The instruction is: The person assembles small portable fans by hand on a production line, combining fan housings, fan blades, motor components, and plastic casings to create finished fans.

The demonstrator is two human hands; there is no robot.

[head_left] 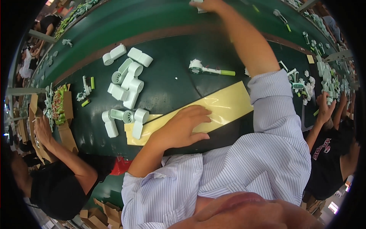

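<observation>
My left hand [185, 128] lies palm down with its fingers stretched out on a glossy yellow sheet [228, 100] at the bench's front edge. Far out over the green belt, my right hand [209, 5] grips a small pale plastic part [199, 7], partly cut off by the upper picture edge. Between the two hands lies a pale handheld fan-like piece [196, 67] with a bright green tip. Left of it is a loose cluster of pale green plastic housings [127, 84], and a few more housings [140, 118] rest on the sheet's left end.
A belt [152, 21] runs along the far side, carrying scattered parts. At left, a co-worker's hand [42, 129] is near a cardboard box [68, 105] of small green and red pieces. At right, another person's hand [326, 105] is at a pile of pale parts [328, 82].
</observation>
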